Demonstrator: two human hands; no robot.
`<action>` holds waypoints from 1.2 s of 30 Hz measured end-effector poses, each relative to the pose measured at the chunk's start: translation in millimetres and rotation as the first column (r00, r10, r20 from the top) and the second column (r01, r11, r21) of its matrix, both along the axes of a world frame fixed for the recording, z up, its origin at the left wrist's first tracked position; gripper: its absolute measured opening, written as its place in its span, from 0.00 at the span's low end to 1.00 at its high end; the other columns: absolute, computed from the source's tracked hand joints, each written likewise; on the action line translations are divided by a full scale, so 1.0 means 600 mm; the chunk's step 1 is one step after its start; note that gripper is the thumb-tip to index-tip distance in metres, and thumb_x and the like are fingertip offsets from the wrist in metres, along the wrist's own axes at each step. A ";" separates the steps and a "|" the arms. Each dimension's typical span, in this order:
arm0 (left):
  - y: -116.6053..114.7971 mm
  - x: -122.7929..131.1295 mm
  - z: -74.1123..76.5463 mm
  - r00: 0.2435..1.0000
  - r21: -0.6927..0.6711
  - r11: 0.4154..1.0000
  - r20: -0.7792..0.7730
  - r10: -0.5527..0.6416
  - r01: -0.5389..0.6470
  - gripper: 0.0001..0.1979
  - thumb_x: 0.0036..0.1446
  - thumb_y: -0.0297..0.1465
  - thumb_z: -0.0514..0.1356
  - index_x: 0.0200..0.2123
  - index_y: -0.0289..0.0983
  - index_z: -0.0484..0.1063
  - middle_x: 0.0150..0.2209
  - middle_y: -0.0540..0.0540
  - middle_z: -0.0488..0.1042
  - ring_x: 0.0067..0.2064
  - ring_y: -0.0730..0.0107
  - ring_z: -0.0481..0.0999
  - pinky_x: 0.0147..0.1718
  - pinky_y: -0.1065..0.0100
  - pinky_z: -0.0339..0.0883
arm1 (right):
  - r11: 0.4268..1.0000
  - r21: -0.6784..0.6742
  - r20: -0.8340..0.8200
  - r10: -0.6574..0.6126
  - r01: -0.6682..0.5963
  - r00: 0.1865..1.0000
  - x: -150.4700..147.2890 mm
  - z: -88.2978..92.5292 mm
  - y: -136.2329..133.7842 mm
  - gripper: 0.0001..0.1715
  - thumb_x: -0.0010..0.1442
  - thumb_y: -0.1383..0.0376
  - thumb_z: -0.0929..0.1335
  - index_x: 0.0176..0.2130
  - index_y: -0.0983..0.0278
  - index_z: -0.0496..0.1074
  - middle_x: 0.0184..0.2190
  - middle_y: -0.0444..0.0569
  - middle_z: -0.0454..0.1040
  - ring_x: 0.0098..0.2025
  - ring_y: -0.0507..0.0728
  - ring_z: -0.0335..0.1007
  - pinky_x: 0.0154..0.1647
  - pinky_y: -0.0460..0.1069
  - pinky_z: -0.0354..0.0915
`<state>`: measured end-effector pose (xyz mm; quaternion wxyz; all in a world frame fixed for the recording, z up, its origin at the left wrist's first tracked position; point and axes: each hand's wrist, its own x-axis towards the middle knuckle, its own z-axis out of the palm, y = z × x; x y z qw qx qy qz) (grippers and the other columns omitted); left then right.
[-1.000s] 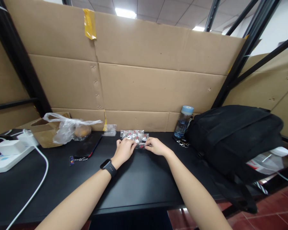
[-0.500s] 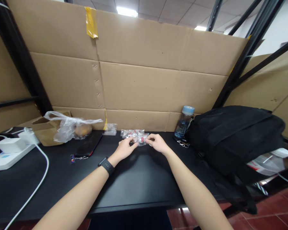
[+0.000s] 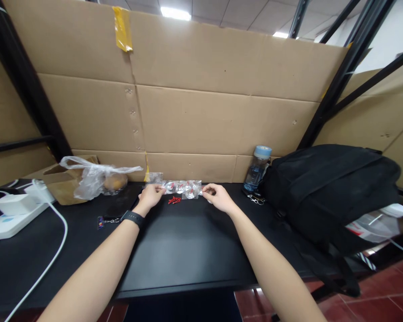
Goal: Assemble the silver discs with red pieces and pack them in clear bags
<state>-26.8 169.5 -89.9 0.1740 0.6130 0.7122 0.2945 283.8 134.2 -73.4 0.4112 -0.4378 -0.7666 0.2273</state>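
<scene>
A row of small clear packets (image 3: 184, 187) with red and white parts inside lies on the black table (image 3: 188, 241) by the cardboard wall. A few loose red pieces (image 3: 173, 200) rest just in front of the row. My left hand (image 3: 150, 196), with a black watch on the wrist, sits at the row's left end with its fingers curled, close to a small clear bag (image 3: 154, 177). What it holds is hidden. My right hand (image 3: 216, 197) pinches a clear packet at the row's right end.
A plastic bag with a brown item (image 3: 100, 180) and a cardboard box (image 3: 58, 185) stand at the left, beside a phone (image 3: 121, 206), a white power strip (image 3: 10, 214) and its cable. At the right are a water bottle (image 3: 257, 169), keys (image 3: 255, 199) and a black backpack (image 3: 329, 192).
My left hand has moved left, away from my right hand, to the row's left end. Loose red pieces now lie on the table where both hands held a packet.
</scene>
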 end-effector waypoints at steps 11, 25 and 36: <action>-0.020 0.007 -0.001 0.955 0.231 0.972 -0.295 0.042 0.029 0.13 0.58 0.43 0.62 0.39 0.41 0.74 0.37 0.45 0.81 0.44 0.55 0.79 0.41 0.65 0.65 | 0.992 0.071 0.420 -0.121 0.100 0.900 0.041 -0.002 0.003 0.14 0.55 0.67 0.74 0.43 0.62 0.77 0.44 0.52 0.74 0.46 0.59 0.71 0.49 0.50 0.64; -0.084 0.066 0.019 0.718 -0.012 0.822 -0.481 -0.503 0.569 0.10 0.60 0.35 0.58 0.41 0.45 0.78 0.44 0.44 0.80 0.47 0.57 0.77 0.49 0.58 0.61 | 0.994 -0.021 0.482 -0.080 0.103 0.872 0.059 -0.012 0.014 0.19 0.53 0.70 0.75 0.46 0.63 0.78 0.42 0.51 0.80 0.43 0.59 0.76 0.45 0.48 0.67; -0.112 0.111 0.023 0.758 0.078 0.784 -0.330 -0.562 0.616 0.04 0.56 0.31 0.61 0.31 0.43 0.78 0.35 0.49 0.80 0.40 0.59 0.76 0.51 0.56 0.56 | 0.989 0.017 0.433 -0.140 0.148 0.891 0.065 -0.019 0.017 0.16 0.50 0.68 0.75 0.41 0.58 0.79 0.37 0.47 0.80 0.37 0.57 0.76 0.39 0.48 0.66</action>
